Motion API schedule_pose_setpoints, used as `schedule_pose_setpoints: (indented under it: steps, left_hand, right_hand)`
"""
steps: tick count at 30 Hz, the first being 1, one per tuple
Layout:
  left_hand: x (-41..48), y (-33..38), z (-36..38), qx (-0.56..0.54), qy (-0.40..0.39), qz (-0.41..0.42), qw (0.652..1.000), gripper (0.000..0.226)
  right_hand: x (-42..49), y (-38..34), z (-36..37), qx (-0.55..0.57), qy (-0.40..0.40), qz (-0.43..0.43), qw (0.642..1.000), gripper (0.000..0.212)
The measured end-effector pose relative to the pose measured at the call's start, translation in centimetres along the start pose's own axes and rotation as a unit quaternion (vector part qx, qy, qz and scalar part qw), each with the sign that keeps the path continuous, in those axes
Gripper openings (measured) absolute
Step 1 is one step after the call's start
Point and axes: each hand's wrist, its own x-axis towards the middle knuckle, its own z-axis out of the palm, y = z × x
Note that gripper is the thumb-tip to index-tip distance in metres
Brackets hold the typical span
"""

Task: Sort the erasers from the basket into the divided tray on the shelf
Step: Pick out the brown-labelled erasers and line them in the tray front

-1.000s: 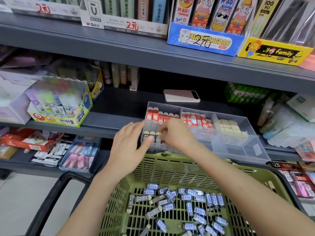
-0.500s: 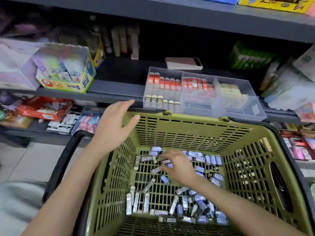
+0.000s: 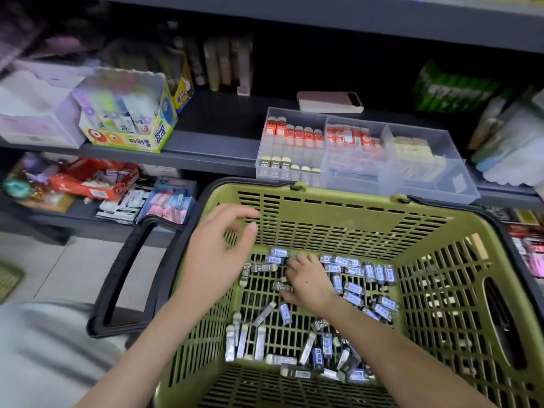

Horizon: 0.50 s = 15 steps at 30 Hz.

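While the view looks down from head height, each line below names one part of the scene.

Setting: a shop aisle with dark grey metal shelves (image 3: 206,148) stacked with stationery, and pale floor tiles (image 3: 73,269) at lower left.
Basket: an olive green slatted basket (image 3: 338,210) with a black handle (image 3: 123,275), held just in front of the middle shelf.
Erasers: many small erasers (image 3: 379,273) in grey and blue sleeves lie loose on the basket floor; some sleeves read "2B".
Tray: a clear divided tray (image 3: 426,184) sits on the middle shelf, just behind the basket's far rim.
Tray contents: the left compartment holds red-capped erasers at the back and a front row marked "2B"; the middle one holds more red-sleeved erasers; the right one holds pale yellow blocks.
Left hand: the left hand (image 3: 215,257) hovers over the basket's left wall, fingers spread and loosely curled, holding nothing.
Right hand: the right hand (image 3: 309,282) reaches down onto the basket floor among the erasers, fingers curled over them; whether it grips one cannot be told.
Glue box: a yellow box (image 3: 129,139) on the shelf at left reads "POWER GLUE".
Phone: a pale phone (image 3: 329,102) lies flat behind the tray.
Lower shelf: red packets and pink erasers, writing too blurred to read.
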Motion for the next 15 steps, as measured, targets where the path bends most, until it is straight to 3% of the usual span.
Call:
schedule_pose_setpoints:
  steps: [2, 4, 6, 10, 12, 15]
  left_hand:
    - [0.4, 0.1, 1.1, -0.059, -0.045, -0.110, 0.991, 0.018]
    - [0.9, -0.3, 2.4, -0.129, -0.092, -0.239, 0.958, 0.017]
    - [1.5, -0.9, 3.7, -0.147, -0.124, -0.326, 0.926, 0.016]
    - [2.2, -3.1, 5.7, -0.098, -0.135, -0.373, 0.913, 0.015]
    - [1.8, -4.8, 7.0, -0.010, -0.153, -0.350, 0.924, 0.020]
    - [0.0, -7.4, 9.5, 0.140, -0.210, -0.324, 0.912, 0.029]
  right_hand:
    - [-0.1, 0.1, -0.4, 0.077, 0.069, 0.068, 0.992, 0.029]
    - [0.0, 0.7, -0.7, 0.159, 0.115, 0.123, 0.973, 0.021]
    - [0.0, 1.5, -0.9, 0.180, 0.095, 0.125, 0.971, 0.017]
    - [-0.6, 2.3, -0.4, 0.168, -0.016, 0.096, 0.981, 0.035]
    - [-0.9, 1.9, 0.3, 0.137, -0.057, 0.089, 0.985, 0.036]
    - [-1.2, 1.5, 0.7, 0.150, -0.066, 0.138, 0.977, 0.035]
